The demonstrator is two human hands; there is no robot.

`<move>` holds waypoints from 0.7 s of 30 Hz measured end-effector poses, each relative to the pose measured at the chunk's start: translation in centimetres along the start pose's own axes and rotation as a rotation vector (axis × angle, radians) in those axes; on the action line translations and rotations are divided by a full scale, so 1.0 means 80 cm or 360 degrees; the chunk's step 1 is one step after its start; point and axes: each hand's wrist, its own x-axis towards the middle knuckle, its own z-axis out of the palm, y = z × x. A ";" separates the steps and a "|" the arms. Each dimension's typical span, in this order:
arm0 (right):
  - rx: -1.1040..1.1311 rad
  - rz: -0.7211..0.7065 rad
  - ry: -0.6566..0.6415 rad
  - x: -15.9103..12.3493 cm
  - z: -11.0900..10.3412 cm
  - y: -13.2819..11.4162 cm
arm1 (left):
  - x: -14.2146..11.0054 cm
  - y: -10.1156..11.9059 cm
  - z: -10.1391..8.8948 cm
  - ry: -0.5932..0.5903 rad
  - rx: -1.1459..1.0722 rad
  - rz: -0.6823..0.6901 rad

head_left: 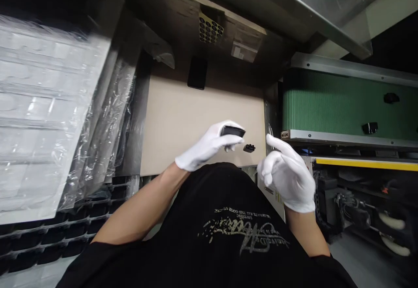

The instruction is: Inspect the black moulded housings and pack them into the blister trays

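Note:
My left hand (209,146), in a white glove, is closed around a small black plastic part (233,131) held over the beige board (183,118). A second small black part (249,148) lies on the board just right of that hand. My right hand (287,174), also gloved, hovers near the board's right edge with its fingers loosely spread and nothing in them. My black shirt fills the bottom of the view.
A green conveyor belt (342,105) at the right carries two black parts (369,127). Clear plastic trays in wrap (42,105) are stacked at the left, above black compartment trays (48,240). A black phone-like slab (197,72) lies at the board's far edge. Machinery sits under the conveyor.

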 end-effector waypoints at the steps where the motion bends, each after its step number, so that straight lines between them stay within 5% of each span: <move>1: -0.0039 0.0023 0.0102 -0.001 -0.010 0.009 | 0.010 -0.017 -0.003 -0.0178 0.0136 -0.0251; 4: -0.0108 0.0116 0.0360 -0.012 -0.037 0.042 | 0.048 -0.067 -0.005 -0.0599 0.0773 -0.0778; 7: -0.0206 0.0231 0.0538 -0.030 -0.054 0.080 | 0.094 -0.101 0.015 -0.0788 0.1328 -0.0963; 11: -0.0314 0.0315 0.0658 -0.050 -0.063 0.128 | 0.150 -0.118 0.072 -0.0938 0.1847 -0.0897; 15: -0.0007 0.0390 0.0719 -0.067 -0.070 0.154 | 0.178 -0.124 0.112 -0.1142 0.2078 -0.0811; 18: 0.0555 0.0321 0.0691 -0.079 -0.074 0.148 | 0.170 -0.115 0.106 -0.1202 0.2153 -0.0729; 21: 0.0865 0.0279 0.0531 -0.083 -0.079 0.127 | 0.127 -0.082 0.082 -0.1090 0.2106 -0.0564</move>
